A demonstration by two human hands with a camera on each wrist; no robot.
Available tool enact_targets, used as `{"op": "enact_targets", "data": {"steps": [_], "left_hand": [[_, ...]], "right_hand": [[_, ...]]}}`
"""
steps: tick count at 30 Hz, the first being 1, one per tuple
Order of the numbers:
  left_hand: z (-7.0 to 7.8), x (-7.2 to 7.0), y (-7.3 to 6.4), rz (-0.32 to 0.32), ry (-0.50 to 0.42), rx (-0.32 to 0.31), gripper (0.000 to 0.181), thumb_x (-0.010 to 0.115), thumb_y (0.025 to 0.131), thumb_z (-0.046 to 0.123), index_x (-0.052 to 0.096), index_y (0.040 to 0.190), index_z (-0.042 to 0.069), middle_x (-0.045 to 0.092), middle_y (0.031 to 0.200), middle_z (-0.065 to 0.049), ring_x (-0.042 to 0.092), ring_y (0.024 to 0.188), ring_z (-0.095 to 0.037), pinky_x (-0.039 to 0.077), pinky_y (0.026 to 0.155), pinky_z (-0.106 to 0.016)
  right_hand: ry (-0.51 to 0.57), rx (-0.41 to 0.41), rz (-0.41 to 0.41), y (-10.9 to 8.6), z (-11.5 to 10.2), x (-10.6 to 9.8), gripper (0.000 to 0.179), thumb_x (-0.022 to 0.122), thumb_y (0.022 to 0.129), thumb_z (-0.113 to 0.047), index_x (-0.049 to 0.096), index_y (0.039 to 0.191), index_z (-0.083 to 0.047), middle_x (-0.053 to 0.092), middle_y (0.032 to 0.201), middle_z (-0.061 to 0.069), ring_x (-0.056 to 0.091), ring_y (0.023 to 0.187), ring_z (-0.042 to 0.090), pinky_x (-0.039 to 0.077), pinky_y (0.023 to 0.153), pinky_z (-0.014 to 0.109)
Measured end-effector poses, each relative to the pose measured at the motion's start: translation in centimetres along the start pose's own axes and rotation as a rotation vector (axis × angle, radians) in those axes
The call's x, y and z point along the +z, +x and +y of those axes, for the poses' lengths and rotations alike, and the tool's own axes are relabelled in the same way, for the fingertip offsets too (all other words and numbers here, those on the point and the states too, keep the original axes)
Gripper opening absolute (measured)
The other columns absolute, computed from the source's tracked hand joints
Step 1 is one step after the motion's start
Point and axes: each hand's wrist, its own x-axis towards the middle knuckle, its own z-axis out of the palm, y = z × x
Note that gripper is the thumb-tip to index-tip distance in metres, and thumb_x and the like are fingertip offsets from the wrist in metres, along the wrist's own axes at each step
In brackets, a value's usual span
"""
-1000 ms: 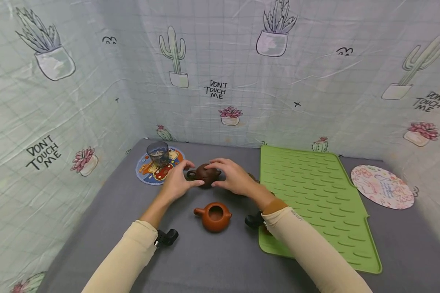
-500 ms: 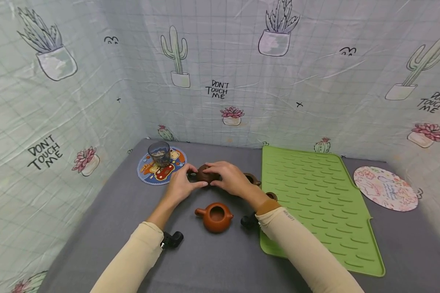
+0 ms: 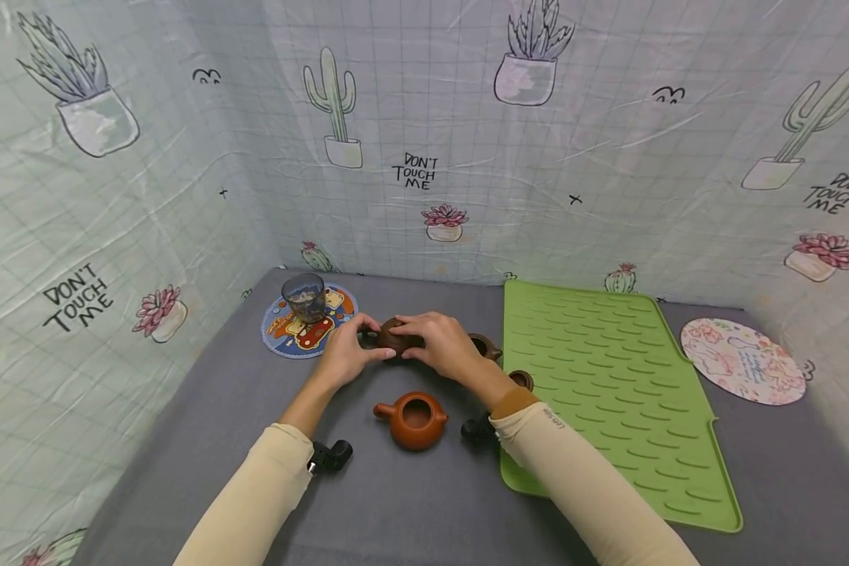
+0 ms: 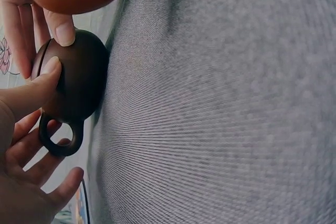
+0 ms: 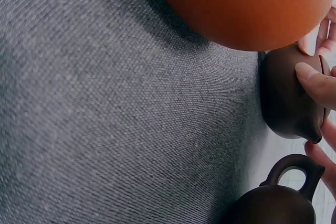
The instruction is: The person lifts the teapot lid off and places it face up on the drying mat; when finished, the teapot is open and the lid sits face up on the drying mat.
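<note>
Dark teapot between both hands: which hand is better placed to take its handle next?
Probably the left hand: the dark teapot has its handle beside that hand, and its spout toward the right hand.

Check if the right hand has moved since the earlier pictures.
Yes, slightly left: in the head view, the right hand now sits farther from the green mat than a second ago.
</note>
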Motion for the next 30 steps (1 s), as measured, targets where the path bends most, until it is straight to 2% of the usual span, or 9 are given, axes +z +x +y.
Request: {"op": "enact_targets", "data": {"steps": [10,13,15,18,19,22,25,27,30], "left_hand": [[0.0,0.2,0.0,0.003,-0.011,-0.014,0.045,0.087,0.082,0.025,0.063,0.117,0.010,0.067,0.127,-0.013,0.060,0.123,-0.034,0.045,0.108,-0.053],[0.0,0.2,0.0,0.006,-0.012,-0.015,0.046,0.087,0.082,0.025,0.063,0.118,0.010,0.066,0.128,-0.014,0.060,0.123,-0.034,0.045,0.108,-0.053],[0.0,0.1,0.0,0.011,-0.016,-0.016,0.047,0.088,0.082,0.024,0.063,0.119,0.010,0.066,0.129,-0.014,0.060,0.123,-0.035,0.045,0.108,-0.053],[0.0,0.3,0.1,0.013,-0.021,-0.011,0.049,0.088,0.081,0.023,0.062,0.120,0.010,0.065,0.132,-0.015,0.060,0.125,-0.035,0.046,0.109,-0.053],[0.0,0.2,0.1,0.015,-0.021,-0.008,0.049,0.088,0.081,0.023,0.062,0.120,0.010,0.065,0.132,-0.015,0.059,0.126,-0.035,0.046,0.109,-0.054],[-0.1,0.2,0.1,0.017,-0.013,0.019,0.049,0.088,0.081,0.023,0.062,0.122,0.010,0.065,0.133,-0.015,0.059,0.126,-0.035,0.046,0.108,-0.054],[-0.2,0.2,0.2,0.008,-0.009,0.048,0.047,0.087,0.083,0.022,0.063,0.122,0.011,0.067,0.130,-0.013,0.061,0.124,-0.034,0.047,0.107,-0.053],[-0.2,0.3,0.2,0.001,-0.012,0.060,0.045,0.086,0.083,0.022,0.065,0.121,0.011,0.068,0.127,-0.012,0.062,0.123,-0.033,0.047,0.107,-0.052],[-0.2,0.3,0.2,-0.006,-0.016,0.071,0.041,0.086,0.083,0.021,0.068,0.119,0.012,0.070,0.124,-0.011,0.063,0.121,-0.032,0.047,0.107,-0.051]], "right_hand": [[0.040,0.000,0.017,0.0,0.0,-0.2,0.047,0.081,0.087,-0.023,0.070,0.133,-0.021,0.064,0.144,0.002,0.067,0.125,0.026,0.058,0.098,0.042],[0.087,0.000,0.035,0.0,0.2,-0.1,0.047,0.081,0.087,-0.021,0.070,0.133,-0.020,0.063,0.145,0.001,0.070,0.119,0.025,0.061,0.089,0.037],[0.119,-0.001,0.051,0.0,0.2,-0.2,0.046,0.081,0.087,-0.020,0.070,0.132,-0.019,0.064,0.144,0.001,0.073,0.109,0.023,0.060,0.078,0.030],[0.163,-0.006,0.084,0.0,0.4,-0.6,0.044,0.080,0.088,-0.019,0.071,0.131,-0.016,0.064,0.143,0.002,0.073,0.080,0.018,0.048,0.060,0.019],[0.175,-0.010,0.096,0.0,0.4,-0.8,0.043,0.080,0.088,-0.018,0.071,0.130,-0.016,0.065,0.142,0.003,0.069,0.070,0.017,0.043,0.057,0.018],[0.208,-0.021,0.136,0.1,0.3,-1.3,0.042,0.080,0.088,-0.017,0.072,0.130,-0.014,0.066,0.141,0.006,0.059,0.056,0.015,0.036,0.054,0.018],[0.225,-0.019,0.166,0.2,0.3,-1.8,0.042,0.080,0.088,-0.015,0.072,0.129,-0.015,0.068,0.139,0.007,0.069,0.071,0.018,0.048,0.060,0.024],[0.233,-0.014,0.177,0.2,0.2,-2.0,0.043,0.080,0.088,-0.014,0.072,0.129,-0.016,0.068,0.139,0.006,0.075,0.089,0.021,0.058,0.070,0.032],[0.235,-0.009,0.187,0.2,0.2,-2.2,0.042,0.080,0.088,-0.013,0.072,0.129,-0.017,0.069,0.138,0.005,0.073,0.113,0.023,0.062,0.087,0.040]]}}
